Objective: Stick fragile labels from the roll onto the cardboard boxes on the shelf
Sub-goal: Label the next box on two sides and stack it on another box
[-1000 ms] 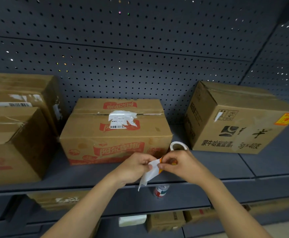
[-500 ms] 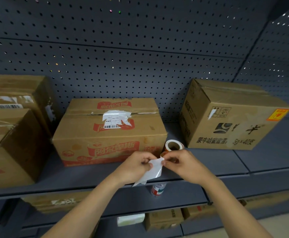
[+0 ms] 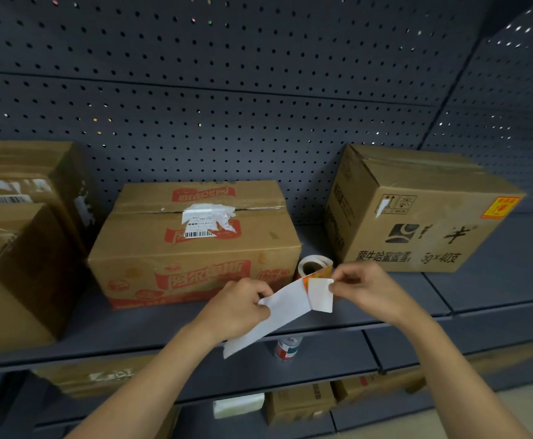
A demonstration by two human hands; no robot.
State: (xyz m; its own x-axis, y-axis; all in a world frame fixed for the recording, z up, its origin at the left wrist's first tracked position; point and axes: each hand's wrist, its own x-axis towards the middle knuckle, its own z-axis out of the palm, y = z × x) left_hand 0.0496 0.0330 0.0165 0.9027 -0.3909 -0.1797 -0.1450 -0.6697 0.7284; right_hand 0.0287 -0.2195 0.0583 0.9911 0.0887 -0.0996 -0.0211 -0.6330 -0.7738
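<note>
A label roll (image 3: 314, 267) hangs in front of the shelf edge between my hands. My left hand (image 3: 238, 307) pinches the white backing strip (image 3: 268, 321) that trails down from it. My right hand (image 3: 371, 291) pinches a single label (image 3: 320, 294), half peeled away, white underside facing me. Behind stands the middle cardboard box (image 3: 195, 245) with red print and a torn white sticker. The right cardboard box (image 3: 417, 210) carries an orange fragile label (image 3: 501, 208) at its upper right corner.
Two stacked cardboard boxes (image 3: 14, 242) fill the left end of the grey shelf (image 3: 480, 296). A perforated back panel rises behind. On the lower shelf sit a small can (image 3: 285, 348), a white packet (image 3: 238, 405) and more boxes (image 3: 300, 402).
My hands have drawn apart. The right hand has peeled a label off the backing strip, which the left hand pulls down and left. The view has shifted slightly.
</note>
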